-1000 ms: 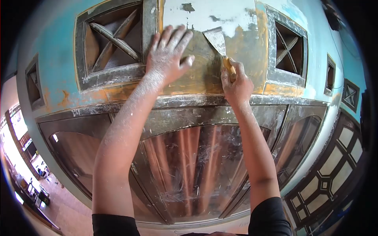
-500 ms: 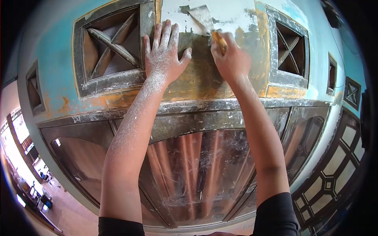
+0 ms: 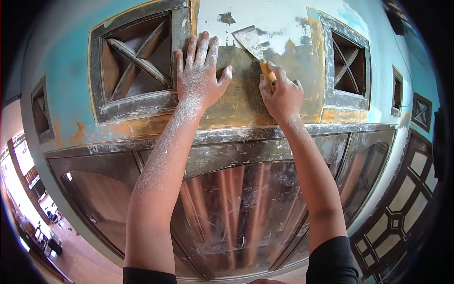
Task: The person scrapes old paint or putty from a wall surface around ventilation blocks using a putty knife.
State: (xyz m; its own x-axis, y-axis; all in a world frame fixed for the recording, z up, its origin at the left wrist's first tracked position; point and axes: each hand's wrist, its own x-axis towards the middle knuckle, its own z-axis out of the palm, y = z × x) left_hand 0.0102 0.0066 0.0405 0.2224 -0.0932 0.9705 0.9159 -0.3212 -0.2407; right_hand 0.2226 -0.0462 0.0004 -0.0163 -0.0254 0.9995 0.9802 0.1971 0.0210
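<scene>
My right hand (image 3: 283,96) is closed around the wooden handle of a scraper (image 3: 251,41). The scraper's wide metal blade lies against the wall (image 3: 236,75), at the ragged edge between white paint (image 3: 279,14) and a bared grey-brown patch. White smears mark the blade. My left hand (image 3: 199,78), dusted with white flakes up the forearm, rests flat on the wall with fingers spread. It is just right of a dark wooden vent frame (image 3: 177,42) and holds nothing.
A second vent frame with a crossed bar (image 3: 349,61) is set in the wall at right. Below runs a wooden ledge (image 3: 236,135) over glazed panels with curtains (image 3: 236,213) behind. A patterned door (image 3: 402,203) stands far right; a floor (image 3: 85,251) shows lower left.
The scraper and my right hand have moved down the wall. My head view has shifted slightly, and my left hand stays spread on the wall.
</scene>
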